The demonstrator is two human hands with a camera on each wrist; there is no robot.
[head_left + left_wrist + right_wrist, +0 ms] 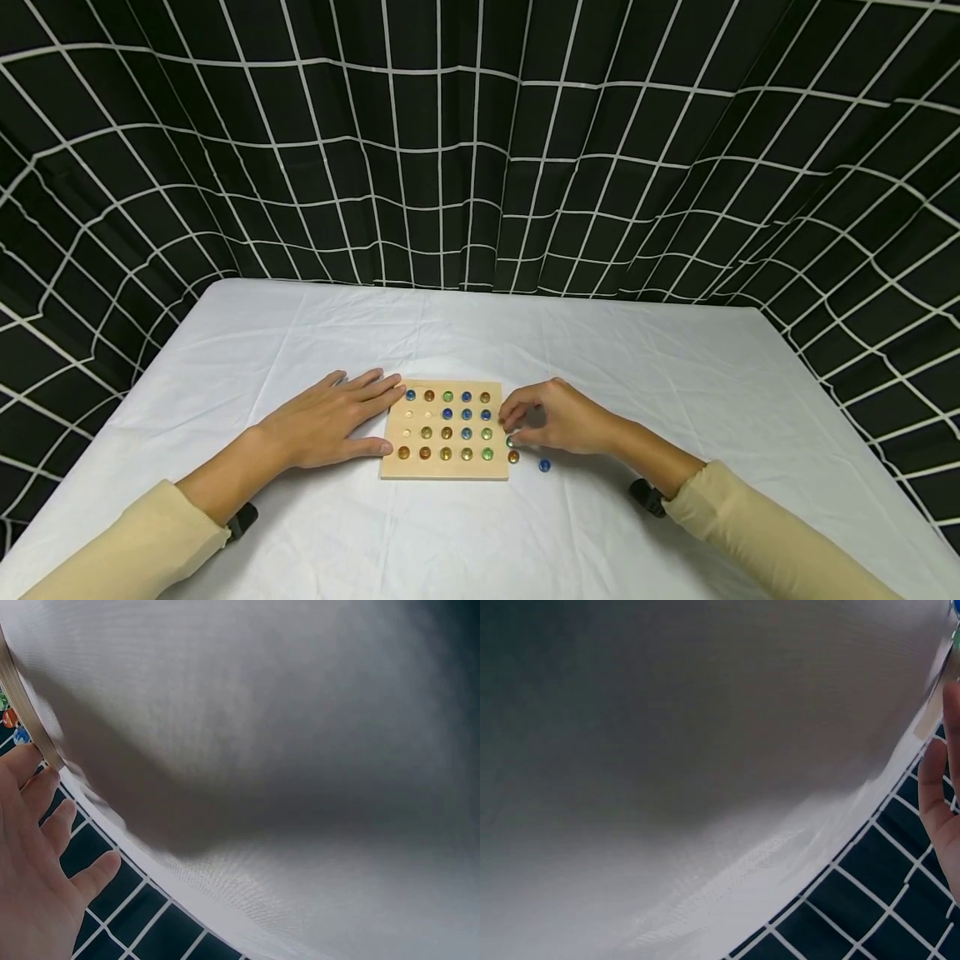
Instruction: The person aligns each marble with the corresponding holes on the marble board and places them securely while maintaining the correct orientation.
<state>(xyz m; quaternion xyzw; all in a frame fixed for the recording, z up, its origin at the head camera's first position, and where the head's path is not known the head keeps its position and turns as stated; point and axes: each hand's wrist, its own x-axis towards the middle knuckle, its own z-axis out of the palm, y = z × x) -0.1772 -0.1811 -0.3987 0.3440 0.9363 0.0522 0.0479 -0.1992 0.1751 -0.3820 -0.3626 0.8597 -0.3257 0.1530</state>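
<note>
A square wooden board (395, 469) lies on the white tablecloth, with coloured marbles (447, 433) seated in most of its holes; a few holes at its left are bare. My left hand (333, 419) lies flat with straight fingers, fingertips and thumb against the board's left edge. My right hand (551, 417) sits at the board's right edge with its fingers curled down. Whether it pinches anything is hidden. Loose green (510, 442), orange (513, 457) and blue (544, 465) marbles lie on the cloth just below it. The left wrist view shows my left hand (37, 847) beside the board's edge (30, 712).
The white-clothed table (675, 375) stretches wide on all sides of the board. A black curtain with a white grid (480, 150) hangs behind and beside it. The right wrist view shows mostly cloth (705, 750), with my right hand (941, 795) at the frame's edge.
</note>
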